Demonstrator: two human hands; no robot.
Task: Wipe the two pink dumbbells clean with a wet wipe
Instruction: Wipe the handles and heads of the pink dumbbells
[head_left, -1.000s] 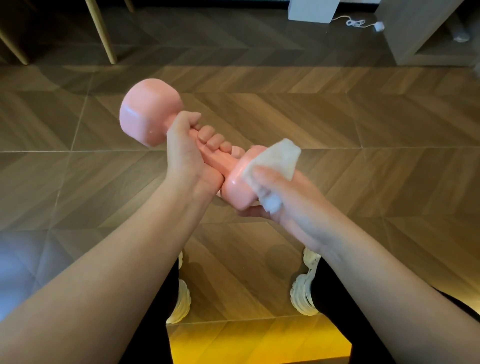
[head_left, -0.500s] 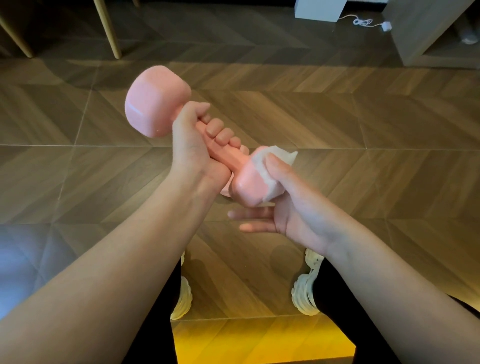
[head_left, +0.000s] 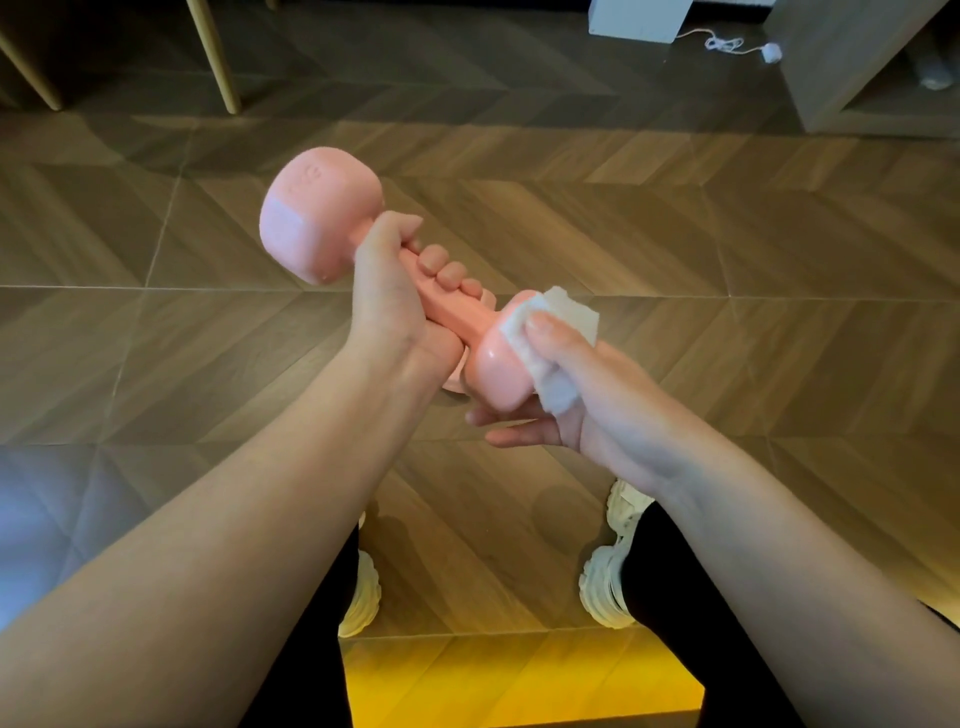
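Floor: wood-look chevron-pattern tile floor (head_left: 675, 208), brown with pale grout lines, filling the frame. At 11 o'clock, two slanted light wooden furniture legs (head_left: 213, 57). At 1 o'clock, a white box-shaped unit (head_left: 641, 18) with a white coiled cord and plug (head_left: 737, 47) lying on the floor just beside it. At 2 o'clock, the corner of a grey-brown wooden cabinet (head_left: 841, 67). A yellow glow patch (head_left: 519, 680) lay on the floor at 6 o'clock. Chunky white sneakers (head_left: 608, 587) and black trouser legs (head_left: 701, 623) showed below the arms.

The pink glossy dumbbell (head_left: 317, 228) with blocky heads was held in the air above the floor, near centre, tilted: far head up at 10 o'clock, near head lower at 4 o'clock from the grip. The left hand (head_left: 389, 306) was wrapped round the handle, fingers fully curled over it, thumb up by the far head. The right hand (head_left: 587, 395) cupped the near head from 4 o'clock, its thumb pressing a white crumpled wet wipe (head_left: 550, 332) onto the head's right side and its fingers reaching straight under the head. The wipe draped over the head's top edge and down into the palm. A sliver of another pink shape (head_left: 454, 384) peeked out under the left wrist, too hidden to identify.
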